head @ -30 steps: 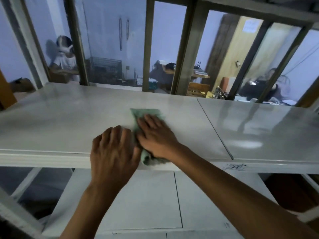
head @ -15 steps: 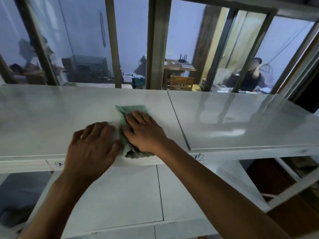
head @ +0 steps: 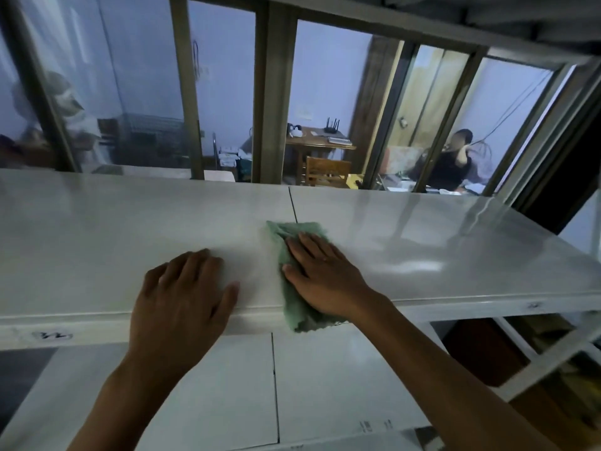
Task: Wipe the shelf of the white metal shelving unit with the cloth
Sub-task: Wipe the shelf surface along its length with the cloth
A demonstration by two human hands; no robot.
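green cloth (head: pixel 294 275) flat on white shelf (head: pixel 97 229), overhanging front edge

right hand (head: pixel 322 271) flat on green cloth (head: pixel 294 307) | left hand (head: pixel 182 294) on shelf (head: pixel 97 229)

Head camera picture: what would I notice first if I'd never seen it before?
First, the green cloth in the middle of the white shelf, pressed flat under the right hand and drooping over the front edge. Next, the left hand resting palm-down beside it, apart from the cloth. Behind the shelf, tall glass panes show a room with a wooden desk.
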